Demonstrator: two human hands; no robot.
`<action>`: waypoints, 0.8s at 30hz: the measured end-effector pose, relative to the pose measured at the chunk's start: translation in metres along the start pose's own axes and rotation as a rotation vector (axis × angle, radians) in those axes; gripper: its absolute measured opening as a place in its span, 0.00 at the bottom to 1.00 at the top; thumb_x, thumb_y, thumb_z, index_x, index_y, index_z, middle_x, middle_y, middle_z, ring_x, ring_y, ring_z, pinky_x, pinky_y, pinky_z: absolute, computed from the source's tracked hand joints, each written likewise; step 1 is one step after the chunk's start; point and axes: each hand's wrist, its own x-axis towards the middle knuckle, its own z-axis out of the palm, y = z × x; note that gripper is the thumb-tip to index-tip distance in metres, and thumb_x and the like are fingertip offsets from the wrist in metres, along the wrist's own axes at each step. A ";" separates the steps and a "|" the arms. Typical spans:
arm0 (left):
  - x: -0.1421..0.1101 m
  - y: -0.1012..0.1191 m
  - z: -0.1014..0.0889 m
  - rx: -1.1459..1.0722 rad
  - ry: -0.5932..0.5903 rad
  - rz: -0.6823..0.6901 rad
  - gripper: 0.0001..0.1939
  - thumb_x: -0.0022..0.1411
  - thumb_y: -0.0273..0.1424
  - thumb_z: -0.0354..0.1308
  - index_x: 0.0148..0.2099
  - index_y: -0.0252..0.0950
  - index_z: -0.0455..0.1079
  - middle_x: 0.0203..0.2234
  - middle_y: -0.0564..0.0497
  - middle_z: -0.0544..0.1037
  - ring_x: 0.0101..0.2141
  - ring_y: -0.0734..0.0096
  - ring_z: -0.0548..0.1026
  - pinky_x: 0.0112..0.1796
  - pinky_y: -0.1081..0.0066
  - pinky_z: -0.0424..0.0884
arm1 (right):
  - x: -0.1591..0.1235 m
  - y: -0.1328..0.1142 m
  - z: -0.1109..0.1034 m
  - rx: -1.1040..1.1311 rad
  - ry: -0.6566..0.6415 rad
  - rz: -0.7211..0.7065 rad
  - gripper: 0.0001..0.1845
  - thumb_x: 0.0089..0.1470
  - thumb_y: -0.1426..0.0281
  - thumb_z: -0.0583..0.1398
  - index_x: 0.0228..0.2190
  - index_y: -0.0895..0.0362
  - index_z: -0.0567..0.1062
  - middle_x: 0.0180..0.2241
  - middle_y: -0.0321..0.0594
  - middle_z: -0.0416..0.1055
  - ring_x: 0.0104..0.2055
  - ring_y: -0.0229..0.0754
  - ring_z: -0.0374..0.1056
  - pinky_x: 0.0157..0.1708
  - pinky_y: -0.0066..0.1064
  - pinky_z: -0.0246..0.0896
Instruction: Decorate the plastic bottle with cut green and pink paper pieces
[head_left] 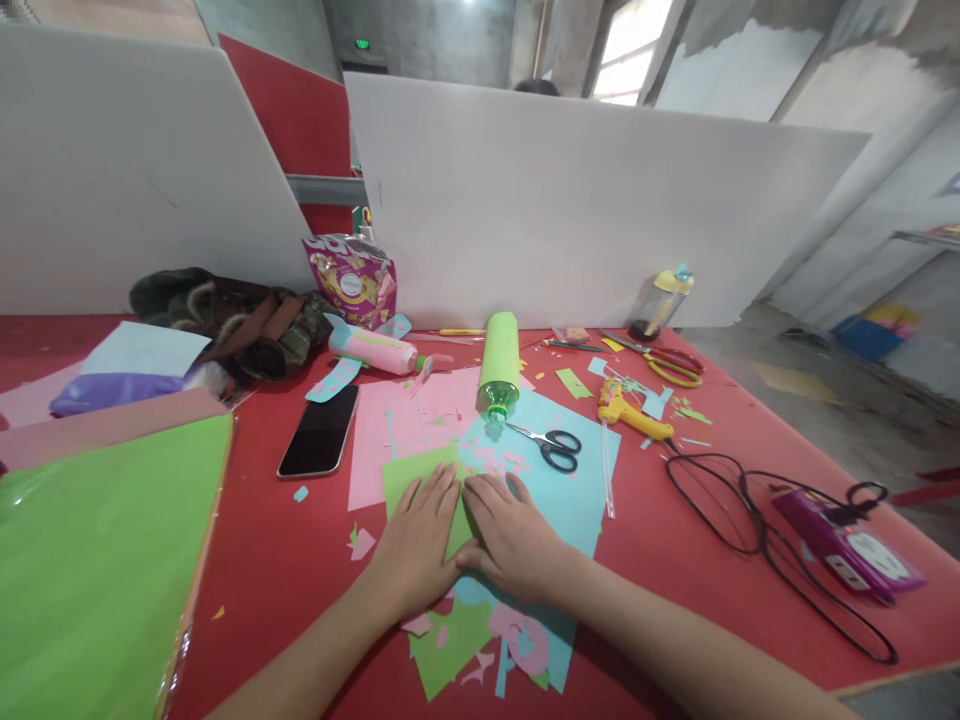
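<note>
One green sheet (397, 478) pressed flat amid paper scraps (504, 462).
Over pink paper (363, 490) and blue paper (600, 462), the sheet could be skewed by uneven pressure from the left hand (421, 535) and right hand (514, 530), both laid flat with nothing gripped, or dented by scraps possibly caught beneath. At left, a phone (319, 432) is set near the papers; the way forward is blocked by a green-wrapped bottle (500, 350), then, rightward, by scissors (559, 450), a glue gun (634, 412) and its looped cable (744, 490), which could be snagged.
</note>
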 end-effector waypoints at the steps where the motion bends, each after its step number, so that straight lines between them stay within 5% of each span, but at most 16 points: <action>1: 0.000 0.000 0.000 0.001 0.001 0.004 0.32 0.57 0.42 0.44 0.57 0.24 0.53 0.58 0.39 0.53 0.58 0.56 0.50 0.54 0.57 0.51 | 0.002 0.001 0.000 -0.004 0.000 0.000 0.32 0.53 0.54 0.46 0.51 0.65 0.58 0.50 0.54 0.60 0.53 0.54 0.52 0.52 0.52 0.43; 7: 0.000 0.002 0.000 -0.021 0.039 -0.003 0.30 0.57 0.36 0.42 0.59 0.25 0.49 0.58 0.42 0.53 0.58 0.59 0.49 0.54 0.58 0.50 | 0.015 0.005 0.001 -0.032 0.010 0.003 0.31 0.54 0.55 0.44 0.51 0.66 0.59 0.51 0.55 0.60 0.54 0.53 0.51 0.54 0.54 0.40; 18: 0.002 0.005 -0.008 -0.081 0.006 -0.033 0.31 0.58 0.42 0.41 0.59 0.28 0.49 0.58 0.42 0.53 0.58 0.58 0.48 0.54 0.55 0.50 | 0.037 0.018 0.005 -0.027 0.057 -0.021 0.38 0.51 0.48 0.41 0.49 0.65 0.61 0.51 0.56 0.59 0.55 0.54 0.49 0.52 0.56 0.40; 24: 0.000 0.002 0.001 -0.124 0.093 -0.016 0.29 0.57 0.42 0.43 0.56 0.28 0.53 0.56 0.37 0.57 0.57 0.55 0.52 0.54 0.53 0.51 | 0.050 0.024 0.008 0.045 0.095 -0.021 0.30 0.55 0.54 0.44 0.48 0.64 0.61 0.53 0.53 0.59 0.56 0.49 0.49 0.53 0.52 0.41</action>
